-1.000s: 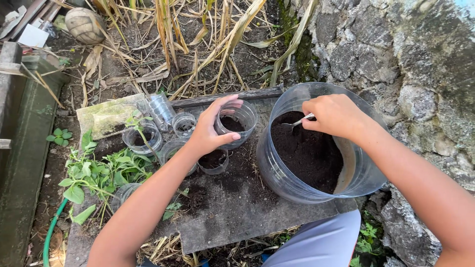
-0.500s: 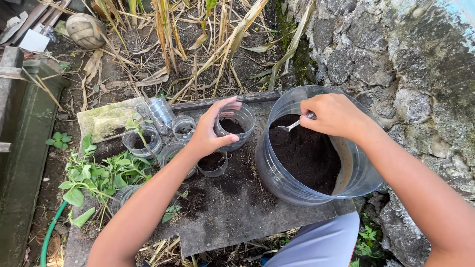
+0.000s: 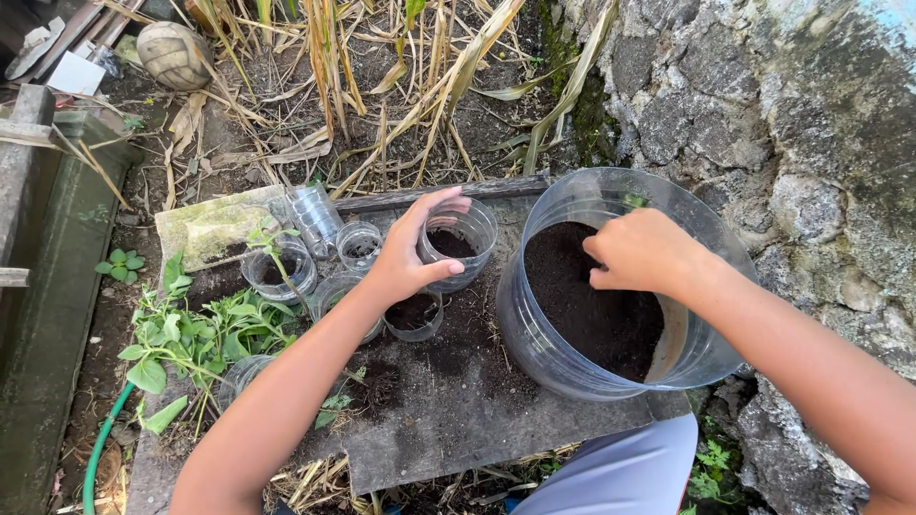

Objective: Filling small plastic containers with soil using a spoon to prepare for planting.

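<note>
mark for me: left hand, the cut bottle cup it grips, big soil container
left hand (image 3: 405, 262), head view, on the back of the hand.
cut bottle cup (image 3: 468, 238), head view, on its clear right wall.
big soil container (image 3: 534, 334), head view, on its clear front wall.

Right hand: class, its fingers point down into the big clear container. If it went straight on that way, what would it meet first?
Most likely the dark soil filling the big clear container. The right hand is over it, fingers angled down; how close cannot be judged.
</note>
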